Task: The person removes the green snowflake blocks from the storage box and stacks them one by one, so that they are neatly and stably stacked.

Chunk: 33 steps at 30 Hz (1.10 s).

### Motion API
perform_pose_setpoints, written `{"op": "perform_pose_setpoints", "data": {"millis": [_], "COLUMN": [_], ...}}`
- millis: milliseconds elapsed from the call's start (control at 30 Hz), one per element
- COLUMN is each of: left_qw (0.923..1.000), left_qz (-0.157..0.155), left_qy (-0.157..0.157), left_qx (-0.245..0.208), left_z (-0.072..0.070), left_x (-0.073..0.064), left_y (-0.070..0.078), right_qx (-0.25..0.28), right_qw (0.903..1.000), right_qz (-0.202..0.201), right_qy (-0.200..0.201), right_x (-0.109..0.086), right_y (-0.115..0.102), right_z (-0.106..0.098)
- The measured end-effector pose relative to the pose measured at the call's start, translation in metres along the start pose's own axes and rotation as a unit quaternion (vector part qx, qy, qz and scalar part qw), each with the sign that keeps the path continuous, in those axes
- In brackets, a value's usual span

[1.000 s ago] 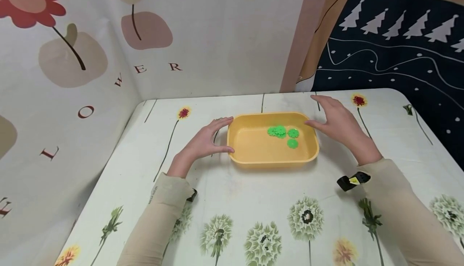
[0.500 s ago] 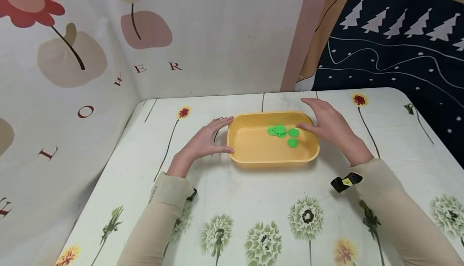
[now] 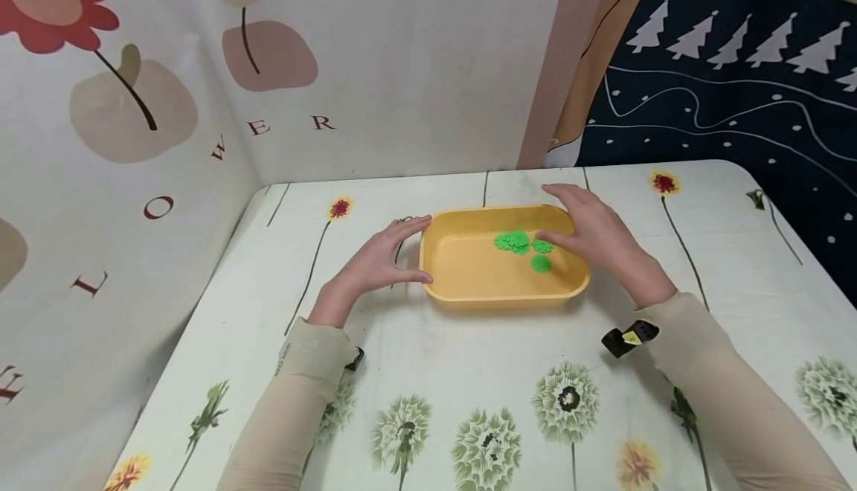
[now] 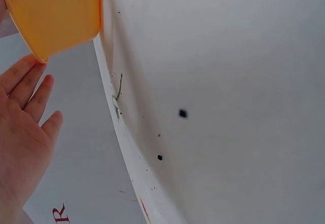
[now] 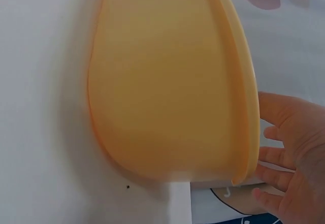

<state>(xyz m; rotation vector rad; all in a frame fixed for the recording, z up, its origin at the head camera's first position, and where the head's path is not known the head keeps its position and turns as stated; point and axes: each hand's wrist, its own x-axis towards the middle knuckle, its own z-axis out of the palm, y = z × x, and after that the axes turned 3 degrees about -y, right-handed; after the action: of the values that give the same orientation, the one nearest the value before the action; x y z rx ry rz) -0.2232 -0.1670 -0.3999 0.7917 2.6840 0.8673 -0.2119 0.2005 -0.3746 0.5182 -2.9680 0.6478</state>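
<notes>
A yellow plastic tray [image 3: 469,274] with rounded corners holds several small green scalloped discs [image 3: 513,242], overlapping in a bunch, with a few lying apart, such as one round piece [image 3: 541,263]. At the tray's left end, my left hand [image 3: 371,259] touches the rim with spread thumb and fingers. The left wrist view shows straight fingertips [image 4: 36,62] right at the tray's rim. Over the tray's right end is my right hand [image 3: 602,232], fingers spread; its thumb overlaps one green disc in the head view. Behind the tray wall [image 5: 167,82], the right wrist view shows its fingers partly hidden.
The tray stands on a table with a white flower-print cloth [image 3: 428,372]. Printed fabric [image 3: 415,67] hangs along the back and left. A dark cloth with white trees [image 3: 730,97] hangs at the right. A black strap device [image 3: 629,338] is at my right wrist.
My right hand has moved left from beside the tray's right end to over its inside, its thumb now above the discs. My left hand and the tray stay in place.
</notes>
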Motion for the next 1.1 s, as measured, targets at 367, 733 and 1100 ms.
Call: {"op": "perform_pose_setpoints", "data": {"millis": [367,733,1100], "left_qw": [1.0,1.0,0.9999], "left_qz": [0.004,-0.001,0.011], "left_qy": [-0.004,-0.004,-0.002], "left_qx": [0.0,-0.005,-0.002], "left_z": [0.0,0.0,0.0], "left_x": [-0.001,-0.001,-0.001], "left_y": [0.0,-0.002,-0.001], "right_qx": [0.012,0.043,0.133], "right_qw": [0.9996,0.9972,0.9892], "right_qz": [-0.023,-0.055,-0.061], "right_qy": [0.011,0.027,0.012], "right_x": [0.002,0.006,0.01], "right_y": [-0.009,-0.017,-0.024], "right_z": [0.006,0.015,0.023]}}
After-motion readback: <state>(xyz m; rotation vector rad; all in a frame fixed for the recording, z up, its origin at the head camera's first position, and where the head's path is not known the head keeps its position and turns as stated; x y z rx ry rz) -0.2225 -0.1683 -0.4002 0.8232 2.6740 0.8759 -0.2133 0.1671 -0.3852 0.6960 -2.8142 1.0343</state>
